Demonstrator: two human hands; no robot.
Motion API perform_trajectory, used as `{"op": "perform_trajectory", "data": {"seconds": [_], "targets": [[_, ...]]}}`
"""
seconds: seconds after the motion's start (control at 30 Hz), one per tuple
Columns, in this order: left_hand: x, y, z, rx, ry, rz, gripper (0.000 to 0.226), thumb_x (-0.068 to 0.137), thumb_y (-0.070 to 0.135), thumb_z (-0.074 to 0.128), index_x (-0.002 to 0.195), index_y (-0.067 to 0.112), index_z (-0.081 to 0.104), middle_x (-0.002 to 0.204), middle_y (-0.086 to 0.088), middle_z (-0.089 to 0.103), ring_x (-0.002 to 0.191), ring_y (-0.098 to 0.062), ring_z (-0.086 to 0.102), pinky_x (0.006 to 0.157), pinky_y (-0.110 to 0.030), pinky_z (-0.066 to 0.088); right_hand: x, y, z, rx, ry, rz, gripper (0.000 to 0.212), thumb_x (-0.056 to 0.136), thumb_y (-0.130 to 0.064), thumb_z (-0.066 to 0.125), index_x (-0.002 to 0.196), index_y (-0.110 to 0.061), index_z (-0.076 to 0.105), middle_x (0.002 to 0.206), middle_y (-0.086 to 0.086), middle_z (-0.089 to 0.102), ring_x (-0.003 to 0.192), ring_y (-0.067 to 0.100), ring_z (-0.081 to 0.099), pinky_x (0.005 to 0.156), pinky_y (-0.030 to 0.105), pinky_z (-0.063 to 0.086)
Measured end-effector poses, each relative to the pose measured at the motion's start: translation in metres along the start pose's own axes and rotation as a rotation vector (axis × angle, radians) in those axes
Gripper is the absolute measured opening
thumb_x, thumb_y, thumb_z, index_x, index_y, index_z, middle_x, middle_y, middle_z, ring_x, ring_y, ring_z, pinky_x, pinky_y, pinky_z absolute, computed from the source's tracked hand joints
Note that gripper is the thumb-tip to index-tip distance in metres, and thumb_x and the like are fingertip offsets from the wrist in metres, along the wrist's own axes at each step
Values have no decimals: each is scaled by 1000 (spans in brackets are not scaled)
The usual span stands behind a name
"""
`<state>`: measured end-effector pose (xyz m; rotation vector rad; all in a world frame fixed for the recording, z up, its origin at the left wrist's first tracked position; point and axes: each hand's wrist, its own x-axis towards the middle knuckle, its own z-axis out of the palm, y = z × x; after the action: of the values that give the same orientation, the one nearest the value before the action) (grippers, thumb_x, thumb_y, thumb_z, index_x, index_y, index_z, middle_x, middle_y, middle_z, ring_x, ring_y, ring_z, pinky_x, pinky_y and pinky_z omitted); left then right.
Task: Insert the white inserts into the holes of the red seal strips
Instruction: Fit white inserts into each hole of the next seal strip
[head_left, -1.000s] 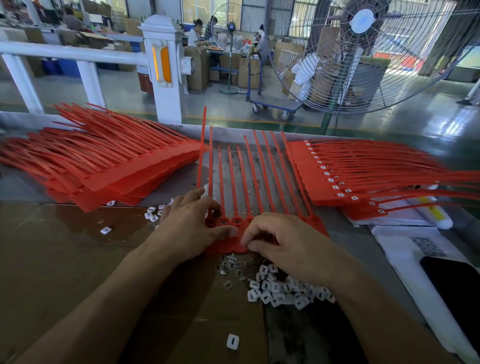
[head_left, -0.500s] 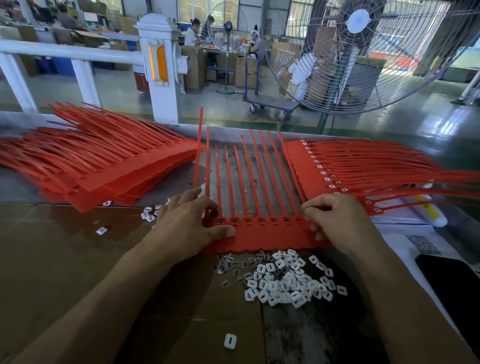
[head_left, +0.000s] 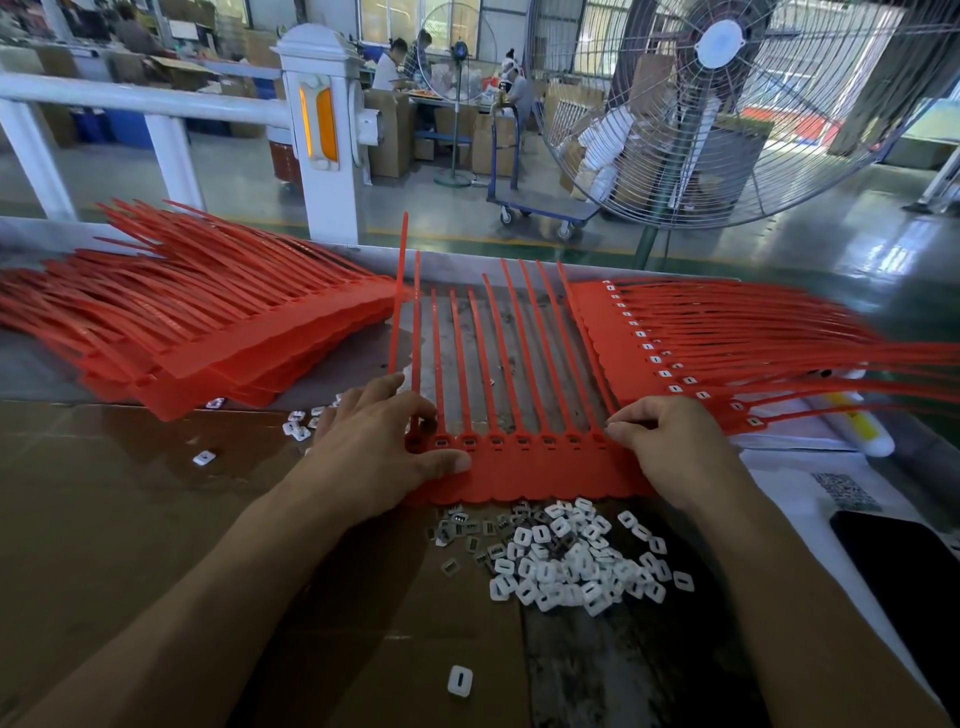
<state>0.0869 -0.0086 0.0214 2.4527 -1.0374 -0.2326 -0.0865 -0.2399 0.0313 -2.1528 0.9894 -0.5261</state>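
Red strip in hand: the red seal strip lies flat at the centre of the frame on the worktop, tails pointing to the top.
Holes: its row of slots looks dark — no white shows in them, so by my reading none of the visible ones is filled yet.
Done: at the right of the frame a finished stack shows white inserts seated along its edge.
Left: an unfilled stack at the upper left, seemingly still to do.
Supply: the white inserts are heaped just below the strip, apart from both hands.
Left hand: fingers spread and flat, pressing the strip's left end.
Right hand: fingers curled onto the strip's right end — whether they pinch an insert I cannot tell.
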Motion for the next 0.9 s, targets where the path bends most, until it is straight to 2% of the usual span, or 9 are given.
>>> {"op": "perform_trajectory", "data": {"seconds": [0.1, 0.3, 0.43, 0.67, 0.9], "targets": [[0, -1, 0, 3, -2, -2, 73, 70, 80, 63, 133, 45, 53, 164, 8, 19, 151, -22, 14, 119, -50, 13, 1, 1, 3, -6, -32, 2, 13, 96, -19, 71, 85, -27, 74, 85, -10, 69, 80, 3, 60, 62, 20, 38], [-1, -1, -1, -2, 6, 2, 73, 69, 81, 63, 131, 45, 54, 163, 7, 22, 150, -22, 16, 119, -49, 15, 1, 0, 7, -48, -26, -9, 16, 95, -22, 71, 81, -30, 72, 87, -11, 71, 88, 8, 64, 75, 32, 46], [-1, 0, -2, 5, -2, -5, 73, 71, 79, 64, 133, 43, 53, 164, 7, 21, 150, -23, 16, 120, -50, 15, 0, -2, 9, -39, 3, -9, 15, 94, -23, 72, 82, -31, 72, 87, -12, 70, 85, 5, 62, 71, 30, 46], [-3, 1, -5, 0, -3, -8, 73, 72, 76, 67, 134, 41, 53, 164, 8, 20, 150, -22, 16, 120, -48, 17, -1, -1, 11, -23, 29, -7, 4, 89, -27, 79, 89, -26, 76, 90, -11, 69, 86, 6, 62, 79, 33, 50], [-4, 1, -6, 11, -11, -16, 73, 71, 77, 67, 134, 42, 54, 164, 10, 18, 149, -22, 17, 120, -48, 19, 0, 2, 13, -37, 36, -36, 3, 92, -25, 76, 89, -25, 76, 87, -14, 67, 83, 1, 59, 72, 30, 46]]}}
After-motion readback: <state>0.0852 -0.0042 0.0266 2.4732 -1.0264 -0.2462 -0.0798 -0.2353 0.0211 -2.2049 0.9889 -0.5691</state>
